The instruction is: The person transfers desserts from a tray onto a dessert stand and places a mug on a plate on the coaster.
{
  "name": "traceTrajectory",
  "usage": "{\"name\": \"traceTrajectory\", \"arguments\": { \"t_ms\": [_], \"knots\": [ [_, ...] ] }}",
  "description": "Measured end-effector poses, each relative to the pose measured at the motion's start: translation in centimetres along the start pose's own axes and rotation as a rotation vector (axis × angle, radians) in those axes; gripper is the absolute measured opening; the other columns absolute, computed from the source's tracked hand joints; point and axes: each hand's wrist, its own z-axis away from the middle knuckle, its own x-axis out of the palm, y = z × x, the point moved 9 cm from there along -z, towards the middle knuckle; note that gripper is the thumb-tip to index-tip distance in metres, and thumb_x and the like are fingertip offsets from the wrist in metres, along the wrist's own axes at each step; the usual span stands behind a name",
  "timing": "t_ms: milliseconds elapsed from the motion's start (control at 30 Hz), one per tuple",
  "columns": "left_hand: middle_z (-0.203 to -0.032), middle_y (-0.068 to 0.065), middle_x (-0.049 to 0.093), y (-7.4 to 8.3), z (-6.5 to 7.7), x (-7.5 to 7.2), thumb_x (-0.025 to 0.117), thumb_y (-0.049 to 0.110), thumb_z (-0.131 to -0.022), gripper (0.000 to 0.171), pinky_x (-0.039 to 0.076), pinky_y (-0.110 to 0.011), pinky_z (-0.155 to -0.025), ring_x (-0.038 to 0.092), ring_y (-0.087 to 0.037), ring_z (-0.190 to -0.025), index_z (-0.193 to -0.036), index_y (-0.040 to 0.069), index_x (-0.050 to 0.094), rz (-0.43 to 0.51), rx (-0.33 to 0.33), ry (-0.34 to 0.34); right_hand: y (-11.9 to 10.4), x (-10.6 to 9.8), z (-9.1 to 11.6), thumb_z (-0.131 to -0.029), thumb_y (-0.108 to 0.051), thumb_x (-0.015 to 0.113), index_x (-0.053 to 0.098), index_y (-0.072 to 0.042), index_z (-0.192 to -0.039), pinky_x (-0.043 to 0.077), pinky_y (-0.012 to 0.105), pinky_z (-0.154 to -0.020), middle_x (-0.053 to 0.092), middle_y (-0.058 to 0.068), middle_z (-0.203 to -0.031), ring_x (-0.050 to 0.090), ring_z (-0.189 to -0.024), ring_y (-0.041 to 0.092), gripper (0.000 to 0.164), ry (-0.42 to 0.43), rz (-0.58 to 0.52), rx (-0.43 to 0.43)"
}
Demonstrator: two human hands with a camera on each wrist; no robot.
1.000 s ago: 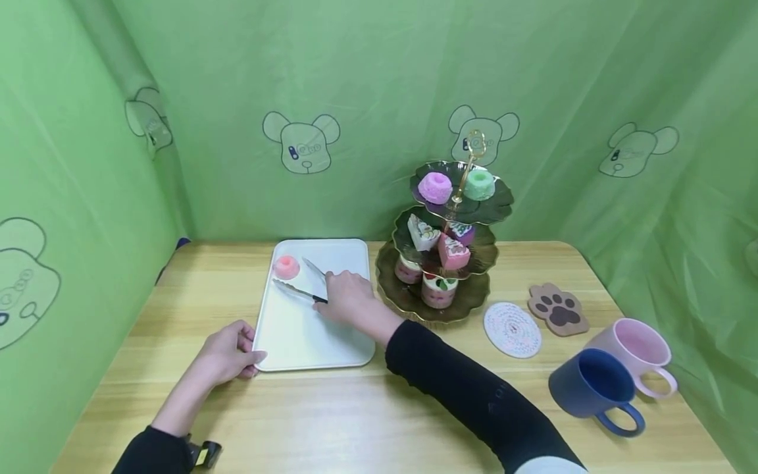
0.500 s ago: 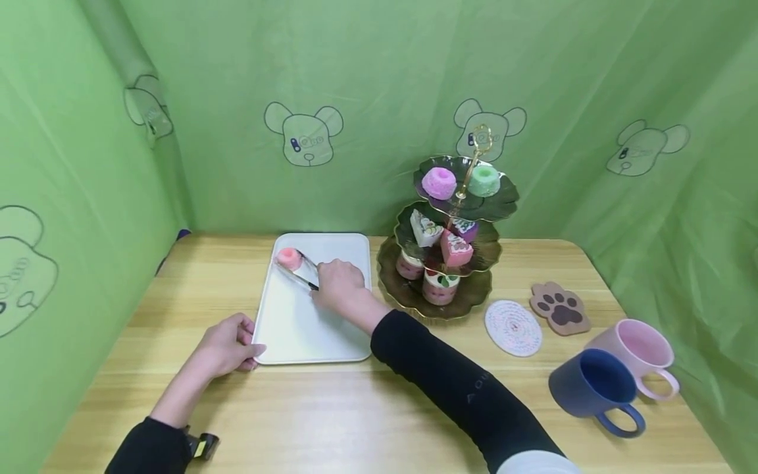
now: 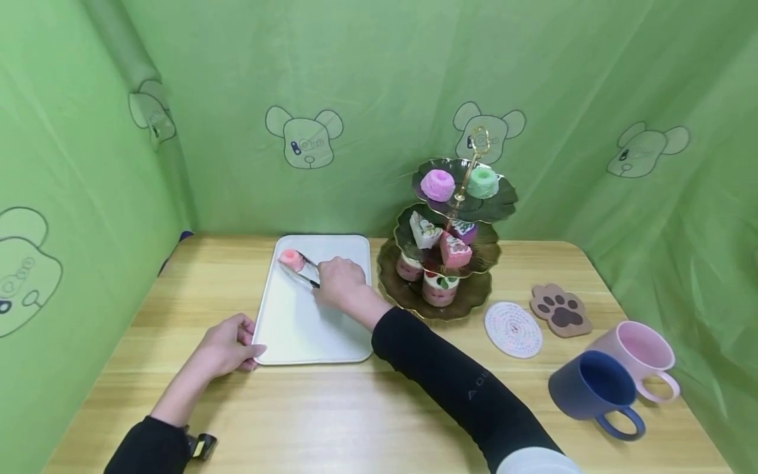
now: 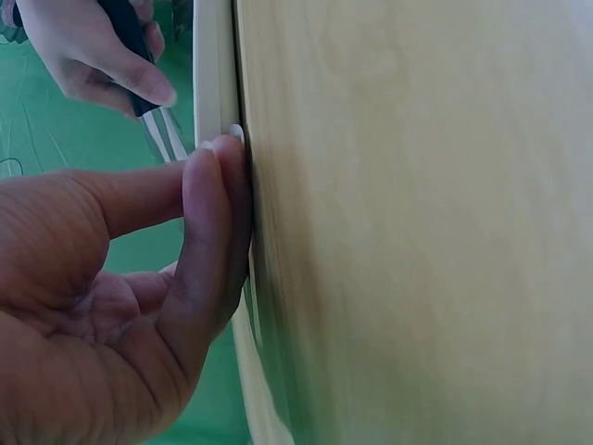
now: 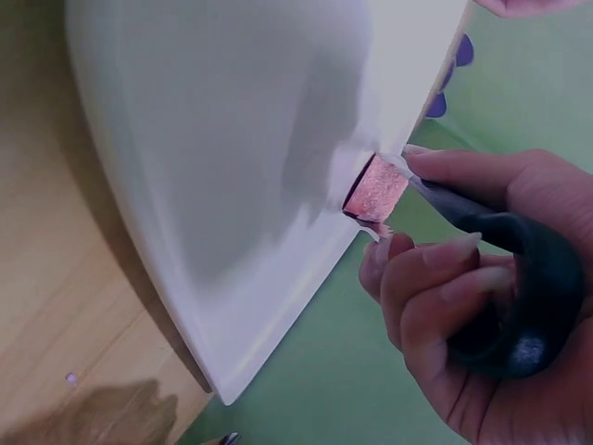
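Green curtain (image 3: 379, 72) with mouse-like head outlines wraps behind and along both sides of a light wood bench (image 3: 320, 421). White tray (image 3: 302, 329) lies flat on the bench, left of centre. Left hand (image 3: 227, 345) pinches its near left corner, thumb over the rim. Right hand (image 3: 342, 283) is clamped on dark-handled tongs (image 5: 547, 287), fingers curled round the handle, over the tray. Tong tips sit one each side of a small pink ring cake (image 3: 291, 257) and look to be touching it. Cake is at the far left corner of the tray; can't tell if it's lifted or resting.

Right of the tray: three-tier stand (image 3: 497, 205). Top tier holds a purple ring cake (image 3: 438, 185) and a green ring cake (image 3: 482, 183). Middle tier has a white slice (image 3: 424, 232), a pink slice (image 3: 454, 251) and a purple slice (image 3: 465, 230) partly hidden. Bottom tier has two dessert cups (image 3: 440, 293).

Further right: round coaster (image 3: 513, 329), paw coaster (image 3: 559, 311) just beside it, then a blue mug (image 3: 577, 392) in front of a pink mug (image 3: 630, 359), handles pointing right. Both sleeves (image 3: 450, 368) are black.
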Motion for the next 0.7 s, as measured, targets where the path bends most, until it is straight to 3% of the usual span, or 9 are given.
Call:
{"name": "traceTrajectory", "arguments": {
  "t_ms": [367, 700],
  "knots": [
    [-0.095, -0.018, 0.061, -0.4, -0.1, 0.2, 0.075, -0.008, -0.092, 0.036, 0.069, -0.034, -0.061, 0.07, -0.021, -0.066, -0.118, -0.011, 0.051, -0.009, -0.008, -0.003, 1.0, -0.7, 1.5, -0.099, -0.051, 0.07, 0.067, -0.016, -0.09, 0.056, 0.034, -0.058, 0.066, 0.004, -0.086, 0.063, -0.078, 0.021, 0.036, 0.003, -0.031, -0.025],
    [-0.095, -0.018, 0.06, -0.2, -0.1, 0.3, 0.075, -0.007, -0.093, 0.035, 0.068, -0.033, -0.061, 0.07, -0.021, -0.067, -0.118, -0.01, 0.05, -0.024, -0.003, -0.009, 2.8, -4.9, 6.8, -0.097, -0.054, 0.071, 0.068, -0.018, -0.092, 0.057, 0.039, -0.057, 0.065, 0.003, -0.085, 0.064, -0.078, 0.022, 0.037, 0.013, -0.009, -0.056]
  ]
}}
